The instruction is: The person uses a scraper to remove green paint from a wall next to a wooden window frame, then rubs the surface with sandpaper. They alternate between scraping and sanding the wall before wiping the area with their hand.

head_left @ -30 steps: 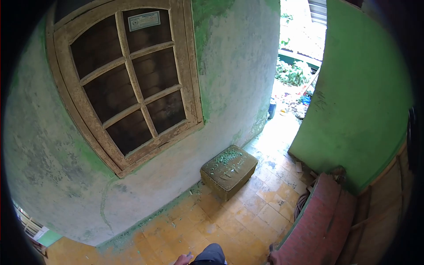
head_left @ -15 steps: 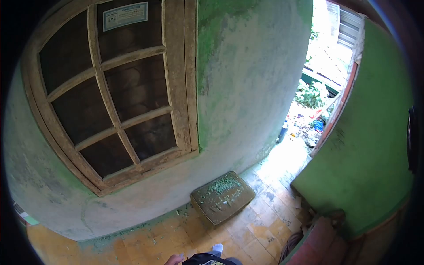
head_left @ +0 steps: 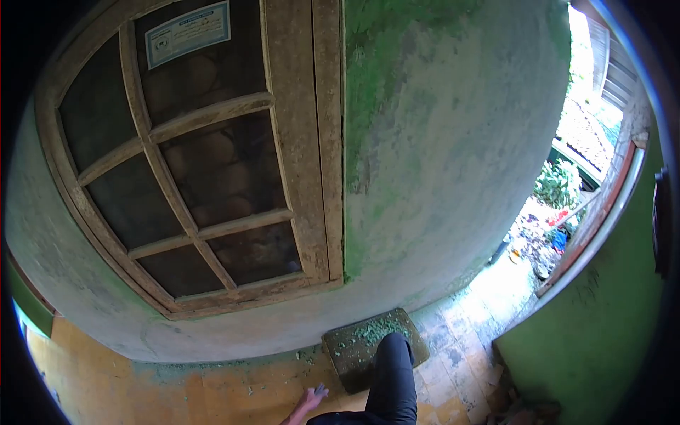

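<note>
My left hand [head_left: 309, 401] is low in the view, left of my dark-trousered leg, with its fingers apart. Its fingertips look greyish, and no held object can be made out. My right hand is out of the frame. The bent knee [head_left: 394, 361] rises over a brown, stool-like block [head_left: 350, 368] whose top is strewn with green paint flakes. That block stands on the floor against the wall [head_left: 439, 177], where green paint is patchy over a pale grey surface.
A wooden window frame [head_left: 301, 127] with dark panes and a paper label [head_left: 188, 34] fills the upper left. Paint flakes lie on the yellow tiled floor [head_left: 212, 397] along the wall. At the right are a bright doorway [head_left: 524, 262] and a green panel [head_left: 588, 340].
The view has moved closer to the window and wall. My knee has come up in front of the block, and my left hand shows more fully, farther right in the view.
</note>
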